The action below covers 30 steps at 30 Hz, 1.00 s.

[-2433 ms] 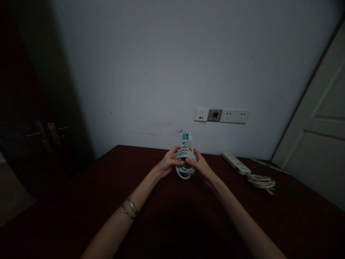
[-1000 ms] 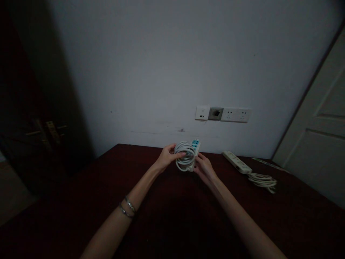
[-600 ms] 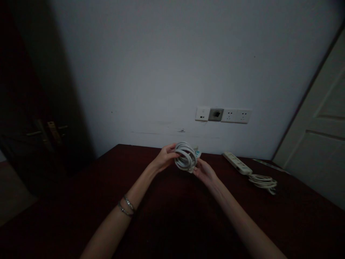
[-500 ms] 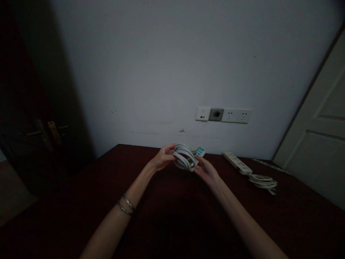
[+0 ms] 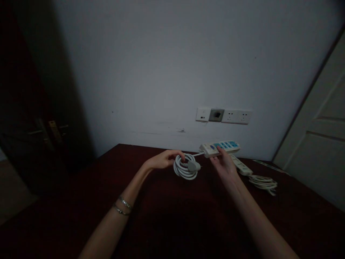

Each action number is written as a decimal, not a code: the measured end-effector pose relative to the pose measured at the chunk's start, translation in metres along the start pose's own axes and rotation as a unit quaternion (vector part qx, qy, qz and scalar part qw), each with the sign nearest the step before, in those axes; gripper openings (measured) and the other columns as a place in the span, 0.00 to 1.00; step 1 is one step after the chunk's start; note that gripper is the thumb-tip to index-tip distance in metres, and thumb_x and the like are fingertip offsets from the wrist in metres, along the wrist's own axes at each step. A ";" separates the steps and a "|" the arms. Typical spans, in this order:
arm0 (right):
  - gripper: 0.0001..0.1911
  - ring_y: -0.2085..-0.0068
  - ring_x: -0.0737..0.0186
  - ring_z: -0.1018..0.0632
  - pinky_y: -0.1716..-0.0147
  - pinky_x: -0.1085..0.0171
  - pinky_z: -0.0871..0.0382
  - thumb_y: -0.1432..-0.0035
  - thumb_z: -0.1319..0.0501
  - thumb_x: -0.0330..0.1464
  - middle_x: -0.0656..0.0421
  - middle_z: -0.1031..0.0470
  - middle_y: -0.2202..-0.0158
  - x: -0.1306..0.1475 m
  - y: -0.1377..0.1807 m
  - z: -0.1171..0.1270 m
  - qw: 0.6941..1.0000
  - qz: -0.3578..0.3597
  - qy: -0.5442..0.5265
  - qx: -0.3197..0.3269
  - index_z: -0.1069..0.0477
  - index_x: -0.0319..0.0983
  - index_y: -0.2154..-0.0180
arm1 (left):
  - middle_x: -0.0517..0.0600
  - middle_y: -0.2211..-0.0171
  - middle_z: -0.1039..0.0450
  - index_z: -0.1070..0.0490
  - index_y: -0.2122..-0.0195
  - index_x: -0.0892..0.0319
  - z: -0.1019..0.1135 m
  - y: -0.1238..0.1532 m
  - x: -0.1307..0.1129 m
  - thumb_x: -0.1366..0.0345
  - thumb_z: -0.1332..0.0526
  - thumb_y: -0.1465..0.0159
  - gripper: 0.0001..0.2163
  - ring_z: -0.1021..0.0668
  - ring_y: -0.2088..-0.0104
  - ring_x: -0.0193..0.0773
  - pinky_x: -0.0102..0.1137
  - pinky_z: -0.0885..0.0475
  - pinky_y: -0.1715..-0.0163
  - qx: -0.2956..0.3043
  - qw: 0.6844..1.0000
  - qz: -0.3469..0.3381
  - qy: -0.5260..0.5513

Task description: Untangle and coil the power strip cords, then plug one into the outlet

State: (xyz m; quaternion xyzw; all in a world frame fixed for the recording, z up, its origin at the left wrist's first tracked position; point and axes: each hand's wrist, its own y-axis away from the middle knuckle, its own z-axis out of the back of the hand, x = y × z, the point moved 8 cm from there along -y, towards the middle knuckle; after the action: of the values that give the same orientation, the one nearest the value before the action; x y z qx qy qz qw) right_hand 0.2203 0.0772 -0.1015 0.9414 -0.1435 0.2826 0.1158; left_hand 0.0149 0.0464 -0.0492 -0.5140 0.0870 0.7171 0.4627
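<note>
My left hand [image 5: 165, 159] is closed on a coiled white cord [image 5: 178, 169], its fingers hooked over the top left of the loops. A white plug [image 5: 193, 166] lies across the right part of the coil. From the coil the cord runs to a white power strip [image 5: 208, 149] with blue socket faces. My right hand [image 5: 223, 162] grips that strip from below and in front, the thumb on its top face. Strip and coil are held up above the dark red table [image 5: 151, 201].
Behind my right hand a second white power strip [image 5: 244, 168] lies on the table, its coiled cord [image 5: 262, 182] beside it. Wall sockets [image 5: 234, 117] sit low on the wall. A flat strip [image 5: 271, 166] lies near the back right edge. A white door [image 5: 326, 118] stands at the right.
My right hand has moved right, from the coil to the power strip, which now shows lengthwise. The coil hangs slightly lower in my left hand, and its plug faces me.
</note>
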 end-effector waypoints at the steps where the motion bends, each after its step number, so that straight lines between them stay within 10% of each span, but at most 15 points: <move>1: 0.07 0.71 0.69 0.23 0.71 0.70 0.25 0.44 0.45 0.23 0.61 0.26 0.71 0.001 0.000 0.000 1.000 0.001 -0.003 -0.003 0.33 0.36 0.63 | 0.52 0.64 0.29 0.31 0.63 0.61 -0.002 0.000 0.003 0.71 0.42 0.42 0.06 0.27 0.63 0.35 0.33 0.34 0.59 0.004 1.000 0.005 0.018; 12: 0.07 0.65 0.67 0.23 0.66 0.68 0.24 0.45 0.45 0.22 0.58 0.26 0.67 0.019 -0.001 -0.009 0.998 0.050 0.003 0.047 0.34 0.35 0.64 | 0.55 0.70 0.27 0.28 0.69 0.65 -0.003 0.002 0.053 0.68 0.41 0.52 0.09 0.25 0.69 0.41 0.34 0.33 0.66 -0.025 0.958 0.058 0.279; 18: 0.09 0.66 0.62 0.22 0.63 0.61 0.25 0.50 0.44 0.21 0.55 0.24 0.67 0.013 -0.003 -0.019 0.989 0.008 0.069 0.131 0.31 0.34 0.65 | 0.53 0.67 0.25 0.36 0.53 0.60 0.012 0.007 0.063 0.75 0.40 0.55 0.25 0.25 0.76 0.35 0.30 0.32 0.74 -0.065 0.946 0.114 0.297; 30: 0.14 0.65 0.55 0.22 0.64 0.56 0.27 0.53 0.39 0.25 0.49 0.23 0.64 -0.043 0.028 -0.034 0.892 -0.127 0.282 0.329 0.30 0.32 0.60 | 0.51 0.76 0.26 0.33 0.57 0.64 0.008 0.014 0.077 0.72 0.42 0.52 0.19 0.25 0.78 0.37 0.31 0.29 0.76 -0.042 0.931 0.226 0.285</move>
State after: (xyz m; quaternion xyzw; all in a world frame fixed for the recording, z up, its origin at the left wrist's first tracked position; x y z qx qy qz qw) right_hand 0.1599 0.0701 -0.0944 0.8165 0.1175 0.5502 -0.1296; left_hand -0.0042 0.0872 -0.1135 -0.6828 0.2983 0.6288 0.2222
